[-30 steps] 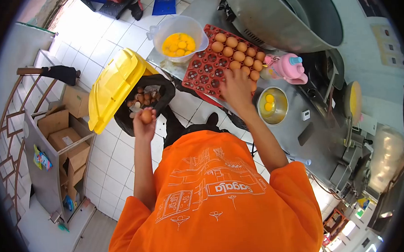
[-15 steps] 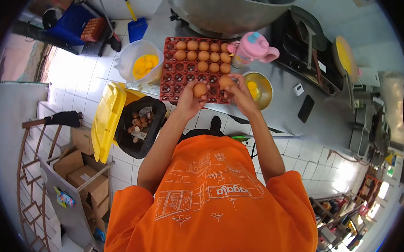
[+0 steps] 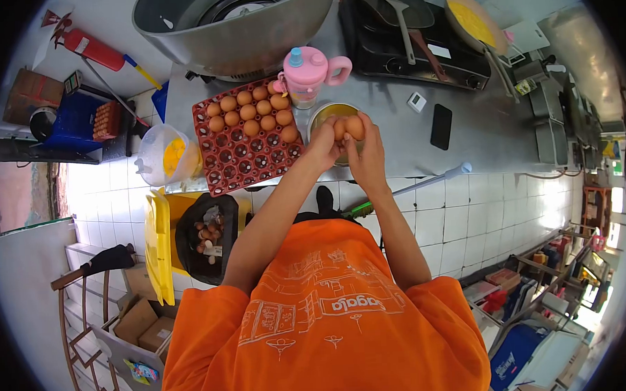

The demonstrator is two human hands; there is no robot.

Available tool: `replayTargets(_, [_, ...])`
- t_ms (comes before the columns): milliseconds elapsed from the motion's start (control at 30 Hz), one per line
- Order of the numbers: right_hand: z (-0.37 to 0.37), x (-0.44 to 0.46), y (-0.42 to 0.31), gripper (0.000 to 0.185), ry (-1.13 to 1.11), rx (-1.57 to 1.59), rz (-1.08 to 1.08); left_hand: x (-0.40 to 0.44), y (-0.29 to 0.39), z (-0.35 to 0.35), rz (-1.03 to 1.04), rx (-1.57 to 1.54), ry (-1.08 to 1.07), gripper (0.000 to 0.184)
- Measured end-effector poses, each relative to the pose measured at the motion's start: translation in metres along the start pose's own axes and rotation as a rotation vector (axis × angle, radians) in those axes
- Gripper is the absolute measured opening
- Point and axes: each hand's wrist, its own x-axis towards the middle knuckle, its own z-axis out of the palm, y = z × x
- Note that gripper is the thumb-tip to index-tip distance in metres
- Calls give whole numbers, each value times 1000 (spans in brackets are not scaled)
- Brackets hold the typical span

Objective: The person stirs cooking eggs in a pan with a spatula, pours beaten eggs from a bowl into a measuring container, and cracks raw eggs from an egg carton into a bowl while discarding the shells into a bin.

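Over the metal bowl [image 3: 329,109], my left hand [image 3: 324,147] is closed around a brown egg [image 3: 339,128]. My right hand [image 3: 369,151] grips a second brown egg [image 3: 355,127], close beside or touching the first; I cannot tell which. Both hands hide most of the bowl's inside. Left of them lies a red egg tray [image 3: 240,159], with several brown eggs in its far part and bare cups nearer me. A pink tumbler [image 3: 307,70] with a handle stands just behind the bowl. Yolks show in a translucent pitcher [image 3: 155,158] left of the tray.
A black-bagged bin [image 3: 190,253] with eggshells and a yellow lid [image 3: 159,251] stands below the counter at left. A large metal pot [image 3: 251,48] sits at the back. On the right are a stove [image 3: 391,66], a phone [image 3: 441,126] and a small white timer [image 3: 416,101].
Both hands have moved from the tray's near right edge to above the bowl, bringing the two eggs together. My view has shifted to the right.
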Motion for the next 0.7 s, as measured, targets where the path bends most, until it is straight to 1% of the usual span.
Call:
replayTargets(33, [-1,0,1,49,45,44,36,2,-1,1,-3,-25,35,24])
replayTargets(67, [-2,1,2,49,42,46,34,3,0,-1,0,-27,36,24])
replayTargets(133, [-6,1,1,49,149,239,141,0,0,-9,0,12,-88,28])
replayTargets(167, [-3,1,8,49,151,241,141,0,0,-11,0,15,-88,28])
replayTargets(233, [7,4,26,48,119,616,313,-11,6,-5,28,76,32,28])
replayTargets(267, [5,6,34,48,124,619,313,-11,9,-7,28,82,32,28])
replayTargets(333, [-5,13,48,39,-248,910,764,-13,17,-15,164,300,53,29])
replayTargets(367, [-4,16,53,39,-245,912,763,-13,22,-19,165,303,52,29])
replayTargets(433, [-2,24,57,32,-313,1016,784,-22,34,-18,349,907,-101,36])
replayTargets(467, [-3,26,58,32,-318,1015,783,-23,36,-16,352,904,-98,36])
replayTargets(533, [-7,38,51,30,-403,976,834,-22,41,-14,376,1094,-168,46])
replayTargets(567, [-7,41,52,30,-408,976,830,-22,42,-12,380,1093,-164,46])
replayTargets(633, [-8,46,52,36,-504,999,776,-23,43,-7,457,1218,-81,53])
replayTargets(667, [-10,47,53,36,-502,1000,777,-21,42,-10,456,1220,-82,53])
replayTargets(700, [-15,50,48,39,-556,827,702,-18,41,-14,539,1250,-61,53])
